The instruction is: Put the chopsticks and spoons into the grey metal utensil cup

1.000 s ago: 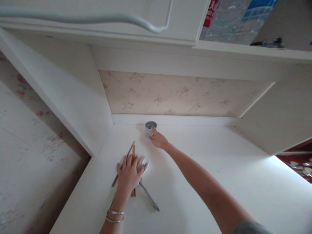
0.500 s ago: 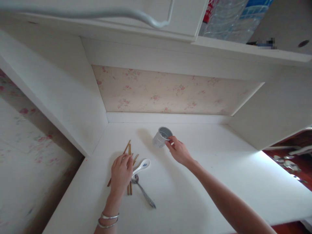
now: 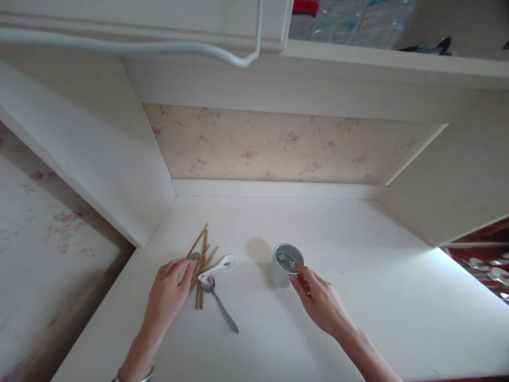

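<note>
My right hand [image 3: 318,297] pinches the near right rim of a grey-white utensil holder [image 3: 281,275]. Drain holes show in the bottom of this cup-like holder, which is upright. On the left, my left hand [image 3: 169,289] is closed at the fingertips around what looks like a metal spoon; its rounded bowl [image 3: 194,257] shows past the fingers and the rest is hidden. Beside that hand, several wooden chopsticks [image 3: 203,246] lie crossed. A white ceramic spoon [image 3: 222,263] rests across their right side, and another metal spoon [image 3: 223,310] lies just below it.
Everything lies on a white desk surface [image 3: 254,345] with side panels left and right. Floral wallpaper [image 3: 270,143] covers the back. Overhead is a white cabinet with a cable [image 3: 159,48] hanging along its front and plastic bottles [image 3: 350,21] on an open shelf.
My right hand has brought the utensil holder nearer and more upright. My left hand has shifted left off the chopsticks, and a spoon bowl now shows at its fingertips. The view has moved slightly.
</note>
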The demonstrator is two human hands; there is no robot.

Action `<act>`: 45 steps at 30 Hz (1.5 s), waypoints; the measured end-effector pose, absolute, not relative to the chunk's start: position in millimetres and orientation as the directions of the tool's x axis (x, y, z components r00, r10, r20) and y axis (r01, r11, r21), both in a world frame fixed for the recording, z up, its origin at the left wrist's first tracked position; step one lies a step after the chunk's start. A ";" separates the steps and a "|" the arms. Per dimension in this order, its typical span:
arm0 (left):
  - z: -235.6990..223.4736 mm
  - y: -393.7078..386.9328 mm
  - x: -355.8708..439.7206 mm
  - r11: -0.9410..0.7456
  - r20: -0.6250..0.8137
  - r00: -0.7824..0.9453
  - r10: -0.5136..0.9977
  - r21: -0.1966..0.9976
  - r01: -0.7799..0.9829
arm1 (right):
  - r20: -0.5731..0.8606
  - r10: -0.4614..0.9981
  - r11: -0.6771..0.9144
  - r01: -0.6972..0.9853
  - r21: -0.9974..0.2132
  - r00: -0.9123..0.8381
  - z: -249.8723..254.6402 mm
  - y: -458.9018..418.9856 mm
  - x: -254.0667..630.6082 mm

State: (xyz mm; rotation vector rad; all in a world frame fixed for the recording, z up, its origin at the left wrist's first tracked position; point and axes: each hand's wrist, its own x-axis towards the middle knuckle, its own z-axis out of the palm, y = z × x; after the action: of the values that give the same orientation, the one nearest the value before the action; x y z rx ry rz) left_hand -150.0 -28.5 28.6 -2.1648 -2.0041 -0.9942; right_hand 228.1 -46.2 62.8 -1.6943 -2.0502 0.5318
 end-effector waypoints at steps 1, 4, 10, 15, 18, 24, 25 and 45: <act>30.4 -32.4 -150.5 -0.157 0.450 -0.035 0.893 0.382 0.911 | 0.084 0.977 0.208 0.817 -0.538 -0.194 62.2 -45.9 227.2; 36.4 -40.5 -154.2 -0.070 0.387 -0.081 0.919 0.361 0.930 | 0.102 0.964 0.262 0.810 -0.525 -0.246 61.3 -40.7 224.2; 38.4 -59.3 -172.0 0.061 0.082 -0.092 0.992 0.317 0.946 | 0.193 0.952 0.305 0.765 -0.567 -0.237 46.8 -41.2 230.5; 29.3 -81.1 -175.9 0.143 -0.009 -0.150 0.989 0.367 0.919 | 0.234 0.970 0.144 0.604 -0.784 0.072 14.5 -62.1 240.5; 26.8 -77.8 -166.9 0.138 -0.032 -0.136 0.990 0.395 0.908 | 0.152 0.973 0.045 0.504 -0.863 0.174 -3.8 -69.4 237.2; 28.8 -47.9 -141.2 0.108 -0.066 -0.090 0.994 0.348 0.931 | 0.077 0.994 0.033 0.452 -0.891 0.077 -20.6 -73.8 226.1; 28.3 -44.0 -138.6 0.126 -0.075 -0.107 0.991 0.334 0.934 | 0.078 0.995 0.040 0.452 -0.891 0.067 -21.1 -74.4 225.9; 57.1 -8.9 -149.9 0.165 -0.140 -0.117 0.983 0.416 0.894 | 0.072 0.994 0.034 0.415 -0.909 0.078 -13.9 -73.0 230.8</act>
State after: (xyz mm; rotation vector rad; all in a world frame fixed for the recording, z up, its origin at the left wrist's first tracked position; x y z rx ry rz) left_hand -149.9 -8.9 57.1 -2.2883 -2.6578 -0.4128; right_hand 230.8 -73.0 -13.9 -1.5117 -1.4653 0.8678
